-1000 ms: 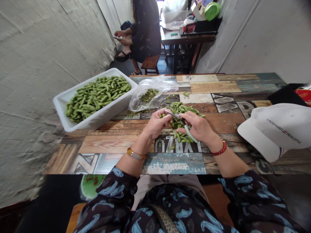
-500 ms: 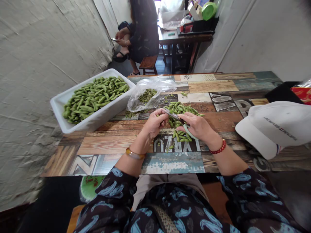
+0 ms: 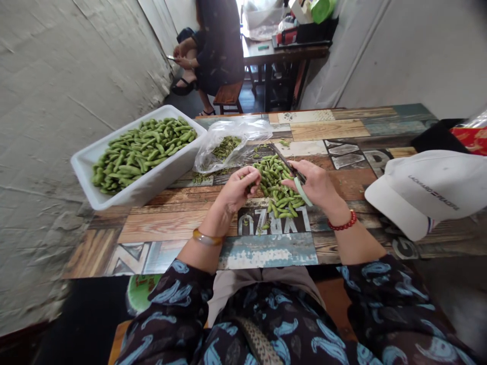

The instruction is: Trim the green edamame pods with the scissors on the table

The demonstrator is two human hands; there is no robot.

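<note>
My right hand [image 3: 315, 183] is closed around a pair of scissors [image 3: 301, 190] with pale green handles, its dark blades pointing up and away to the left. Left of it, my left hand [image 3: 240, 188] has its fingers curled together; whatever lies inside them is hidden. Between and beyond both hands, a loose pile of green soybean pods [image 3: 271, 175] is spread on the table. Behind my left hand lies a clear plastic bag [image 3: 207, 154] with small green trimmings [image 3: 227, 147] in it. A white tub [image 3: 160, 171] full of pods stands at the left.
The wood-patterned table [image 3: 163, 223] runs across in front of me. A white cap [image 3: 429, 190] rests on its right side, near a black and red item [image 3: 470, 138]. Beyond the table, a person [image 3: 220, 45] sits on a wooden stool [image 3: 228, 95] beside another table [image 3: 262, 53].
My hands have moved apart. The scissors have left my left hand's fingertips and now point farther up and away. The view has shifted slightly.
</note>
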